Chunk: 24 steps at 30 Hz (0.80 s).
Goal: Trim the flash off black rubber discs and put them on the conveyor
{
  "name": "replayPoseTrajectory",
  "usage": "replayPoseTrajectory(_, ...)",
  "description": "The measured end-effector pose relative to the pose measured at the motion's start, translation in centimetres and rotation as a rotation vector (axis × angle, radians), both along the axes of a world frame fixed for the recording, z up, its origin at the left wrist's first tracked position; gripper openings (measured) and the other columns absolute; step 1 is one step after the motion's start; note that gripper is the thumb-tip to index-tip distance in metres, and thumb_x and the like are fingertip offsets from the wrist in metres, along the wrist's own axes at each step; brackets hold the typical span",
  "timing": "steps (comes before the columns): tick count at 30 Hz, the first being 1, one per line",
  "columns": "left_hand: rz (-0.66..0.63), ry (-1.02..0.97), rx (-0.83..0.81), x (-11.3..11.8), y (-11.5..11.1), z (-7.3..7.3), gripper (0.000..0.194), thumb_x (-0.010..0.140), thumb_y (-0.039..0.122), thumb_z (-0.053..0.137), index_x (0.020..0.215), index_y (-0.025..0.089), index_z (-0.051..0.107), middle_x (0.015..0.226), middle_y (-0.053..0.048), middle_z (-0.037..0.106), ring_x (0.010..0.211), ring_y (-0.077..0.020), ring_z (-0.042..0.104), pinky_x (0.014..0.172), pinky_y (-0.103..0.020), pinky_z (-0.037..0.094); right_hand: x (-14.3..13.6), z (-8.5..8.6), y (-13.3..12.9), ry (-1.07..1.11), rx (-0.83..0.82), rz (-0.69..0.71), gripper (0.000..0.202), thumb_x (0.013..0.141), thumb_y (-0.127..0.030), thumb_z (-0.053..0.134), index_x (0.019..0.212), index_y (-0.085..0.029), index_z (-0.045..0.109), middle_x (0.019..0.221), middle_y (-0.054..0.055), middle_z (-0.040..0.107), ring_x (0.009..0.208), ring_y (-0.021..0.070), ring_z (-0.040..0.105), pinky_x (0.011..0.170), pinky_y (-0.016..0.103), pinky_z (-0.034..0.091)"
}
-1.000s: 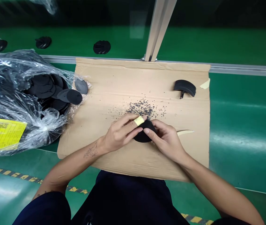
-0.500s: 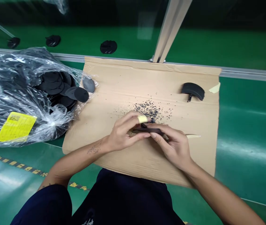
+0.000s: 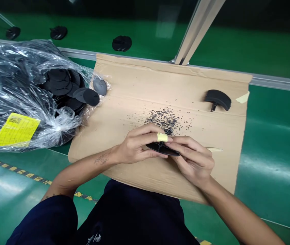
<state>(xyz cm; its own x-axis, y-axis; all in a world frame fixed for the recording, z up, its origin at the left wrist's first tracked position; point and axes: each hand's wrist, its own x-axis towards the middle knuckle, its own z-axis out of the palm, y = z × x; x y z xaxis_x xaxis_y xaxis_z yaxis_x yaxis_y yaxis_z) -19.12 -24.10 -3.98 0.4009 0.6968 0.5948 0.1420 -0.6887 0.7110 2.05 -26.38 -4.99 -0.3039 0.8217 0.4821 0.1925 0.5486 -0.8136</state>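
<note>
We judge the step in hand to be fingertip work on the raised part of a black disc (image 3: 163,149), held tilted over the cardboard sheet (image 3: 134,92), toward its near edge and just this side of the scattered black bits (image 3: 165,117). The next move seems to call for a steady grip and light finger pressure. Our left hand (image 3: 137,144) is partly closed, grasping the disc's left side with the thumb along its near rim; our right hand (image 3: 197,160) is curled, grasping the right side, its exact fingertip contact partly hidden.
</note>
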Motion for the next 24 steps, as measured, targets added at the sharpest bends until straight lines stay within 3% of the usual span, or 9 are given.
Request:
replayPoseTrajectory(5, -0.009, 0.04, -0.005, -0.2, 0.11, -0.04, 0.034, 0.093, 0.04, 0.07, 0.12, 0.019, 0.069, 0.103, -0.008, 0.072, 0.094, -0.0155, 0.07, 0.076, -0.028, 0.06, 0.05, -0.23, 0.12, 0.006, 0.018, 0.008, 0.054, 0.085, -0.005, 0.072, 0.131, -0.035, 0.071, 0.109, 0.006, 0.076, 0.09, 0.0183, 0.074, 0.077, 0.03, 0.063)
replayPoseTrajectory(14, -0.035, -0.071, 0.067, 0.14, 0.35, -0.45, 0.025, 0.091, 0.029, 0.075, 0.112, 0.015, 0.07, 0.098, -0.008, 0.074, 0.088, -0.013, 0.07, 0.08, -0.027, 0.059, -0.23, 0.52, 0.03, -0.019, -0.007, 0.027, 0.039, 0.09, -0.007, 0.068, 0.123, -0.025, 0.076, 0.107, 0.009, 0.078, 0.093, 0.0205, 0.076, 0.077, 0.031, 0.066)
replayPoseTrajectory(24, -0.017, -0.12, 0.057, 0.34, -0.02, -0.4, 0.02, 0.088, 0.024, 0.078, 0.105, 0.015, 0.072, 0.093, -0.007, 0.076, 0.083, -0.0119, 0.071, 0.077, -0.026, 0.059, -0.17, 0.66, 0.04, 0.015, -0.031, 0.061, 0.039, 0.088, -0.004, 0.068, 0.12, -0.024, 0.076, 0.107, 0.008, 0.078, 0.094, 0.0191, 0.076, 0.079, 0.03, 0.065)
